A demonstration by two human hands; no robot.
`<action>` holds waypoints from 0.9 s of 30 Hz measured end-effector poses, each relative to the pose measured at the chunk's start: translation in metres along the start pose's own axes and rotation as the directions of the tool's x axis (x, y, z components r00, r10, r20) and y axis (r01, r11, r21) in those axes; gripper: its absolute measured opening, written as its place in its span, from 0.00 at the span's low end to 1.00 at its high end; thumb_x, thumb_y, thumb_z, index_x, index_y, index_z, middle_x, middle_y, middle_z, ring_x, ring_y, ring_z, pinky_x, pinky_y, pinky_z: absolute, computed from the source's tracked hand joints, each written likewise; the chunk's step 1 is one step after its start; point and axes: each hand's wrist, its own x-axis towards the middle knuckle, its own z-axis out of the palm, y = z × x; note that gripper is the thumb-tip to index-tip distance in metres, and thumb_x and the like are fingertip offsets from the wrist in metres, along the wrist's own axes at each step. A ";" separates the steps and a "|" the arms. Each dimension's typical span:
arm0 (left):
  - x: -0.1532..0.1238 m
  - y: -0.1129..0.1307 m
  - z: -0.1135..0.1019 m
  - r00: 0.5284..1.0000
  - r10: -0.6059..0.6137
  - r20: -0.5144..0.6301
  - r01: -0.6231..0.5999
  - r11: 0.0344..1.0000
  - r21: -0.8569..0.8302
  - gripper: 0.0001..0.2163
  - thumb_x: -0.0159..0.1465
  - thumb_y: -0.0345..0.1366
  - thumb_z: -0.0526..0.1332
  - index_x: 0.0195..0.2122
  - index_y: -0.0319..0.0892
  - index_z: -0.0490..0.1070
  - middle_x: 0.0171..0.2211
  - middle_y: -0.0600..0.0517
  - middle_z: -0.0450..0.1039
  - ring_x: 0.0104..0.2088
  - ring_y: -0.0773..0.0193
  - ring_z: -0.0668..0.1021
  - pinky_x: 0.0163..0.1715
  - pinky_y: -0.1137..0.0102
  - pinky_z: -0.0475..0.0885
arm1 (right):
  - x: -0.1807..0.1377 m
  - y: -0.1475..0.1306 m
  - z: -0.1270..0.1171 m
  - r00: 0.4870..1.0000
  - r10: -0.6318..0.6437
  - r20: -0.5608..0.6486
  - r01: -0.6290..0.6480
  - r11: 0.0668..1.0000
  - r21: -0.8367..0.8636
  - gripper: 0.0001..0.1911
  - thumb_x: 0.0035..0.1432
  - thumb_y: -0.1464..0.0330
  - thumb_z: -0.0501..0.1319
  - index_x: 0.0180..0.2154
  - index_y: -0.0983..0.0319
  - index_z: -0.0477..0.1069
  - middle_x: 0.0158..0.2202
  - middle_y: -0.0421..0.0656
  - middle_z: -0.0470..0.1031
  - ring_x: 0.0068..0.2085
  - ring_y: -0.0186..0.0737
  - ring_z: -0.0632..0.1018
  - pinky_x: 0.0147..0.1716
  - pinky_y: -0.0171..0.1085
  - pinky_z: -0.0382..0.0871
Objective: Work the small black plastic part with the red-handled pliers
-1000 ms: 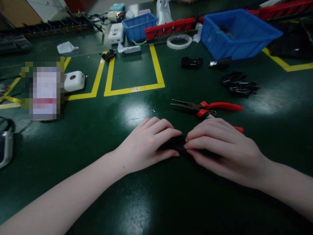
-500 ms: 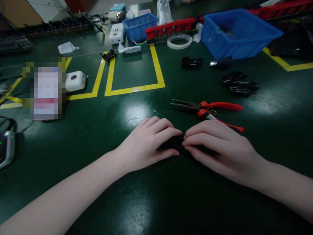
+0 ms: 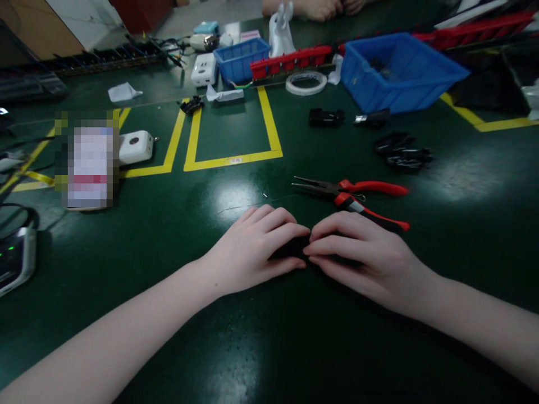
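Observation:
My left hand [image 3: 261, 247] is closed round a small black part [image 3: 290, 249], low over the green table [image 3: 202, 342]. Most of that part is hidden by the fingers, so its kind does not show. From the other side my right hand [image 3: 366, 258] pinches at its right end, fingertips together and almost meeting the left ones. Just beyond the right hand lie long-nose pliers [image 3: 341, 191] with red handles, their jaws apart and pointing left. A tiny pale pin-like piece [image 3: 265, 195] rests ahead of the left hand.
Several black plastic parts [image 3: 326, 117] lie before a large blue bin [image 3: 396, 73]. A tape roll [image 3: 306, 83], a smaller blue bin [image 3: 242, 59] and a red rack [image 3: 290, 62] stand farther back. A white device [image 3: 136, 147] is at left. Another person's hands [image 3: 320, 8] show at the far edge.
The view has shifted slightly, bringing another person's hands in at the top. My right hand's fingertips sit a little closer to my left hand; both keep hold of the black part.

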 end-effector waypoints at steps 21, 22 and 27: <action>-0.007 -0.013 -0.006 0.847 -0.338 -0.410 0.330 0.939 -0.093 0.15 0.63 0.41 0.64 0.48 0.40 0.71 0.45 0.47 0.75 0.45 0.59 0.77 0.46 0.62 0.72 | 0.004 0.056 -0.032 0.968 0.244 -0.059 -0.241 0.835 -0.495 0.27 0.65 0.55 0.50 0.58 0.64 0.66 0.50 0.55 0.71 0.50 0.56 0.72 0.46 0.53 0.68; -0.008 -0.016 -0.006 0.825 -0.370 -0.427 0.355 0.927 -0.118 0.15 0.63 0.41 0.64 0.48 0.40 0.72 0.45 0.46 0.75 0.44 0.59 0.77 0.45 0.63 0.72 | 0.007 0.056 -0.031 0.968 0.244 -0.066 -0.244 0.835 -0.492 0.26 0.65 0.55 0.50 0.57 0.64 0.67 0.50 0.54 0.71 0.50 0.56 0.71 0.46 0.53 0.68; -0.007 -0.029 -0.002 0.730 -0.434 -0.528 0.407 0.897 -0.174 0.15 0.63 0.39 0.64 0.47 0.37 0.72 0.46 0.44 0.74 0.44 0.59 0.77 0.47 0.64 0.73 | 0.014 0.060 -0.028 0.951 0.281 -0.131 -0.307 0.796 -0.522 0.25 0.65 0.55 0.50 0.55 0.64 0.68 0.51 0.54 0.71 0.50 0.57 0.71 0.45 0.52 0.68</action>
